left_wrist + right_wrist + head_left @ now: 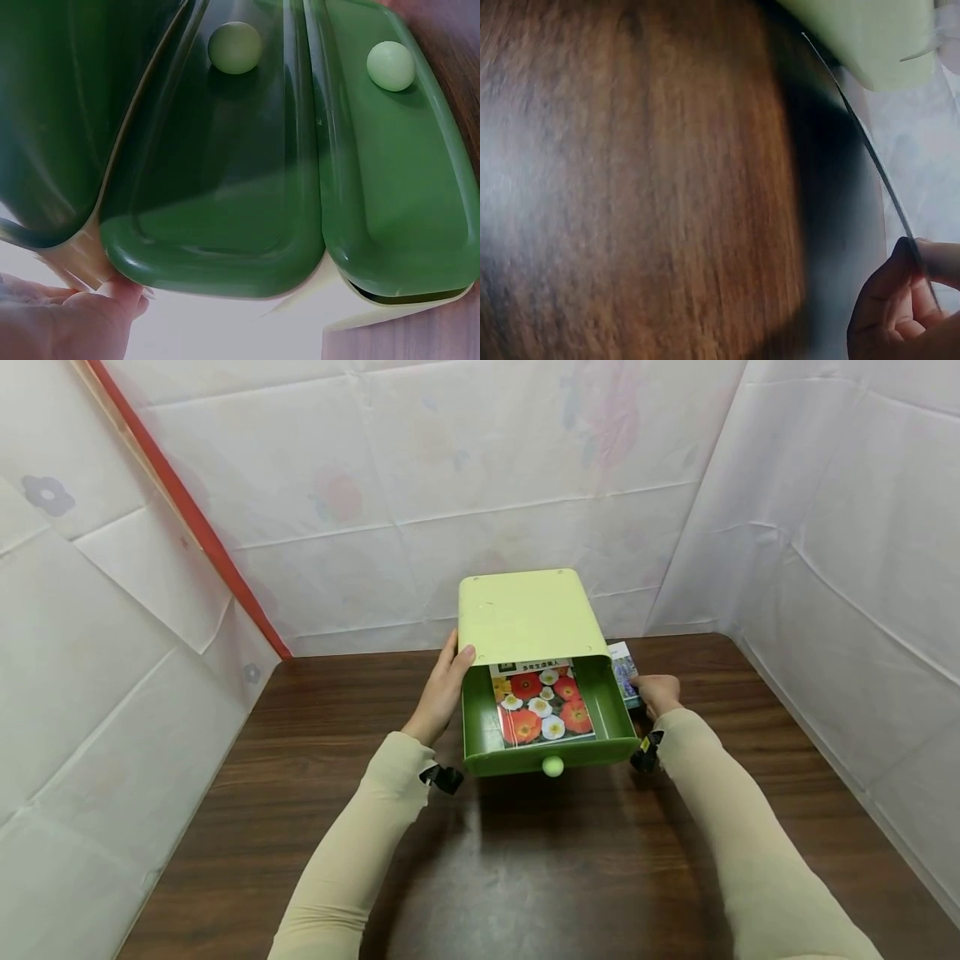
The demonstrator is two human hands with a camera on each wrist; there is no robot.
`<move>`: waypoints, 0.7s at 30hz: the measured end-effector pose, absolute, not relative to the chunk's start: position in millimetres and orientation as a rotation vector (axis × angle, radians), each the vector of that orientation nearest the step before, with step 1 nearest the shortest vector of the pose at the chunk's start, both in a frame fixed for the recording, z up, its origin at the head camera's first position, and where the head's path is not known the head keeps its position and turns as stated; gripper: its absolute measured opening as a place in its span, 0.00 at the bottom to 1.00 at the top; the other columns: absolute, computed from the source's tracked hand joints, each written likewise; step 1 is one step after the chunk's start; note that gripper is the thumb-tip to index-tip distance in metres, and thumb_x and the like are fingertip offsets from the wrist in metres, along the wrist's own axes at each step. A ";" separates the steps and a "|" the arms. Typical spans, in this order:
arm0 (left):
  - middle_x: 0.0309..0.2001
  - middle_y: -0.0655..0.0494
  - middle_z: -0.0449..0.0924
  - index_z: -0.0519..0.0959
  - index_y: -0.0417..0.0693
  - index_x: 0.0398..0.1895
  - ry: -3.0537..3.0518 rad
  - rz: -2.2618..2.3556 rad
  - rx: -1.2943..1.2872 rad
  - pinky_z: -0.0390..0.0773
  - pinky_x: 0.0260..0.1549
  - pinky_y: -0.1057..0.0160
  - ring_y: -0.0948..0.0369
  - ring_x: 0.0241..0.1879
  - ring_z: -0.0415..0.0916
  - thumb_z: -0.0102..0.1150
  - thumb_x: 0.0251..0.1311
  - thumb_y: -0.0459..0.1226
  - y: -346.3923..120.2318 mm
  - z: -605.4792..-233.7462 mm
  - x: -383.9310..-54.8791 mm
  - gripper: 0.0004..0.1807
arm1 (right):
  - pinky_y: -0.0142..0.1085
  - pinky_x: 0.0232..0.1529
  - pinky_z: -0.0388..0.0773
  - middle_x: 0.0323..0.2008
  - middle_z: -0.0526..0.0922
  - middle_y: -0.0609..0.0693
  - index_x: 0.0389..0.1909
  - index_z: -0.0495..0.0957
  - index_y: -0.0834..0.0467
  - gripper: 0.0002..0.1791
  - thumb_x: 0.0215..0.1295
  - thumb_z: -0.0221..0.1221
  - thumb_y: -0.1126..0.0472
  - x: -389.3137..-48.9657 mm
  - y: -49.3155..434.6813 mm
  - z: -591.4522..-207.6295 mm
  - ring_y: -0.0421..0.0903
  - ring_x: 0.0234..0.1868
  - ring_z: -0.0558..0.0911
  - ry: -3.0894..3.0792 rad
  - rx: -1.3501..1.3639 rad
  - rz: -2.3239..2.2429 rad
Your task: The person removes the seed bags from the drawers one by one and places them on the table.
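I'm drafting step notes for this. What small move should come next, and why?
Probably the right hand should lift its pinched card over the open drawer: another flower card lies inside, and the left hand rests against the cabinet.

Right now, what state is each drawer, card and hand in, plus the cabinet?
cabinet: one drawer out
top drawer: pulled open
middle drawer: looks shut
bottom drawer: looks about shut, thin dark gap along one edge
red card: face up in top drawer
blue card: pinched in right hand, partly hidden in head view
left hand: on cabinet's left side
right hand: pinching blue card
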State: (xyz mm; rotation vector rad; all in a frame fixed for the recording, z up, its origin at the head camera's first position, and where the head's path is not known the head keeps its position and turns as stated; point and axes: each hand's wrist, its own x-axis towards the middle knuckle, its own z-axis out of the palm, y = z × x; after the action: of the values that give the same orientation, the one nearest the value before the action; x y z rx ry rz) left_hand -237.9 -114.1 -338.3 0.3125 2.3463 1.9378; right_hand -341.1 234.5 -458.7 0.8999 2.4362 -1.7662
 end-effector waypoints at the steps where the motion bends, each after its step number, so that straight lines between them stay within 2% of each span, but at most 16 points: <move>1: 0.80 0.56 0.31 0.34 0.57 0.80 2.347 1.938 0.311 0.43 0.75 0.47 0.56 0.79 0.31 0.37 0.76 0.54 -114.1 -338.4 -238.2 0.38 | 0.39 0.48 0.77 0.38 0.79 0.51 0.51 0.80 0.67 0.19 0.64 0.63 0.59 -339.9 233.9 -458.2 0.45 0.41 0.76 2.467 0.891 -1.734; 4: 0.80 0.57 0.31 0.35 0.57 0.80 2.346 1.943 0.305 0.43 0.75 0.47 0.56 0.79 0.31 0.37 0.75 0.54 -113.7 -338.4 -238.9 0.38 | 0.38 0.42 0.77 0.32 0.78 0.49 0.43 0.82 0.66 0.15 0.64 0.63 0.58 -335.1 233.7 -456.8 0.45 0.35 0.76 2.555 0.833 -1.614; 7: 0.80 0.57 0.31 0.35 0.57 0.80 2.346 1.948 0.300 0.43 0.75 0.47 0.56 0.79 0.31 0.37 0.75 0.54 -113.1 -338.4 -239.3 0.39 | 0.39 0.39 0.77 0.29 0.80 0.51 0.38 0.83 0.67 0.15 0.64 0.62 0.56 -329.4 234.5 -455.5 0.48 0.34 0.77 2.670 0.747 -1.435; 13: 0.80 0.57 0.32 0.35 0.57 0.80 2.351 1.947 0.296 0.43 0.75 0.47 0.56 0.79 0.32 0.37 0.75 0.54 -112.8 -338.8 -239.5 0.38 | 0.42 0.36 0.77 0.33 0.85 0.59 0.35 0.84 0.67 0.18 0.66 0.59 0.54 -320.6 234.1 -452.0 0.54 0.34 0.81 2.831 0.592 -1.174; 21: 0.80 0.57 0.31 0.34 0.57 0.80 2.324 1.967 0.323 0.43 0.75 0.47 0.57 0.79 0.31 0.37 0.76 0.54 -113.5 -340.1 -240.7 0.38 | 0.44 0.36 0.78 0.24 0.82 0.55 0.27 0.82 0.65 0.18 0.68 0.57 0.53 -319.0 232.2 -452.9 0.52 0.29 0.80 2.864 0.532 -1.112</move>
State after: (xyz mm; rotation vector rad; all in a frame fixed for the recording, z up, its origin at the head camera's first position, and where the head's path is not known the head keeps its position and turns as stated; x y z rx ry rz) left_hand -240.7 -113.5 -340.1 0.3235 2.3244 1.9672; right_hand -319.0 232.2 -452.9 0.5318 2.8643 -1.1124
